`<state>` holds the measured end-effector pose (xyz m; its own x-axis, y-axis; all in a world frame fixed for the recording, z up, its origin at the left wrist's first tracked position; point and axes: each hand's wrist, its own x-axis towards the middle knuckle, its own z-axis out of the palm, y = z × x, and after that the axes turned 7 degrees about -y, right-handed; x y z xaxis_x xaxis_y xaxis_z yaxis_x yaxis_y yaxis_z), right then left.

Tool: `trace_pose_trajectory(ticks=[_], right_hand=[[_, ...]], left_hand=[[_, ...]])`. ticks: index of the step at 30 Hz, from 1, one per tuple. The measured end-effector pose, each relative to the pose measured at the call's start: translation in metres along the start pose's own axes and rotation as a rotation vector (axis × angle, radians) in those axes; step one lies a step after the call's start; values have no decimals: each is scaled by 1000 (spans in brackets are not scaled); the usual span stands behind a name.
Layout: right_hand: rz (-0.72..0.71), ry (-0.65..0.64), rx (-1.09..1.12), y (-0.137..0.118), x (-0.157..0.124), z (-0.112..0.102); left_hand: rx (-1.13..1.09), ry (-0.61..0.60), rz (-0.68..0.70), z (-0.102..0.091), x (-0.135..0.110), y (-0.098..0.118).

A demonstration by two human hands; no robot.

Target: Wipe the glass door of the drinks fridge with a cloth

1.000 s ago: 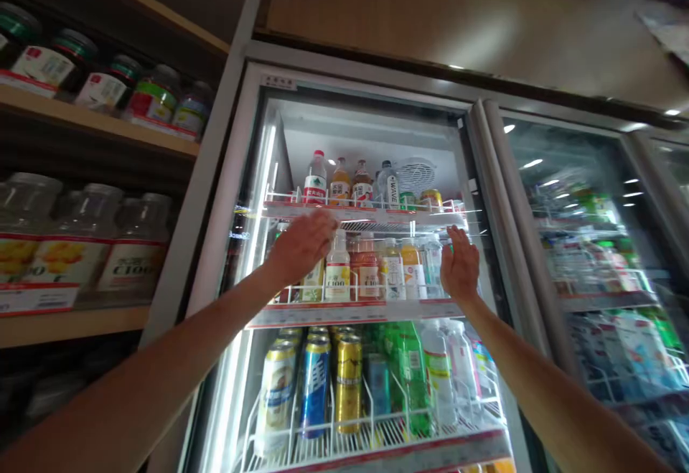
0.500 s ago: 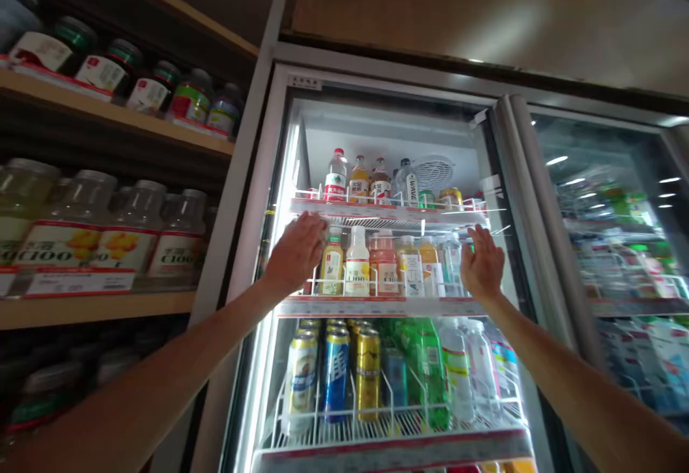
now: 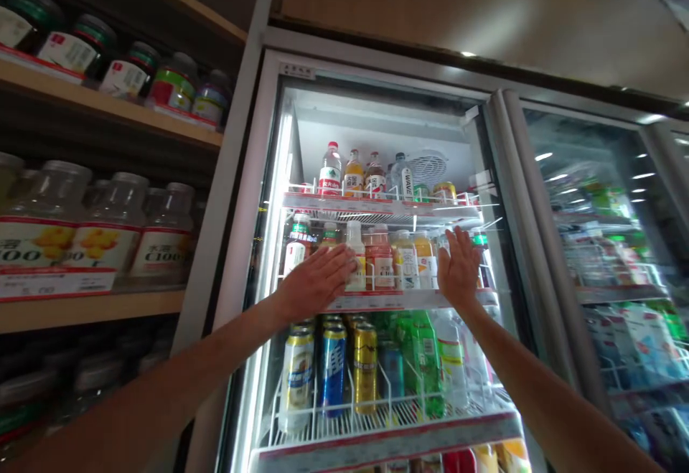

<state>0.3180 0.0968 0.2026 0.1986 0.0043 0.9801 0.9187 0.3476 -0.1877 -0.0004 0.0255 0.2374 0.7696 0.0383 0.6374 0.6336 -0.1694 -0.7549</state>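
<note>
Both my hands lie flat against the glass door (image 3: 377,358) of a lit drinks fridge. My left hand (image 3: 317,281) is open, fingers stretched to the right, in front of the middle shelf's bottles (image 3: 380,258). My right hand (image 3: 458,268) is open too, fingers pointing up, near the door's right edge. Neither hand holds anything. Behind the glass, the top shelf (image 3: 377,207) carries several bottles and small cans, and the lower shelf holds tall beer cans (image 3: 334,369) and green bottles (image 3: 425,362).
Wooden shelves (image 3: 97,118) on the left carry rows of jars and large clear jugs (image 3: 108,222) with price tags. A second fridge door (image 3: 608,258) stands to the right, its glass reflecting ceiling lights. A brown panel runs above the fridges.
My left hand slid down and to the right across the glass, now pointing sideways. My right hand shifted a little left. The view tilted slightly.
</note>
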Motion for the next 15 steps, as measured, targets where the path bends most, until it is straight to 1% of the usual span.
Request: trace_pose_trajectory(ticks=[1,3,4,5,6,8,9,10,11,13,14,15], right_hand=[[-1,-1,-2,0,0,0],[-1,3,-11,-1,-1,-1],[-2,6,-14,-1,-1,-1],[-5,8,-14,0,-1,-1],[-8,8,-11,0,-1,-1],[-14,9,-2,1,-1,0],[-17,8,2,1,-1,0],[-16,8,5,2,-1,0],[-12,9,8,2,0,1],[2,9,11,1,1,0],[9,4,12,0,1,-1],[13,-4,12,-1,1,-3]], left_hand=[[0,5,-45,-1,-1,-1],[9,64,-282,-3,-3,-6],[12,86,-370,-3,-4,-7],[11,91,-389,-3,-6,-6],[5,74,-331,-3,-8,-3],[-12,-3,-87,-1,-11,4],[-19,-34,4,-1,-12,5],[-24,-48,25,-1,-12,5],[-25,-38,-30,-2,-11,3],[-27,29,-268,-3,-7,-1],[-35,63,-360,-2,-5,-1],[-48,83,-384,-1,-4,1]])
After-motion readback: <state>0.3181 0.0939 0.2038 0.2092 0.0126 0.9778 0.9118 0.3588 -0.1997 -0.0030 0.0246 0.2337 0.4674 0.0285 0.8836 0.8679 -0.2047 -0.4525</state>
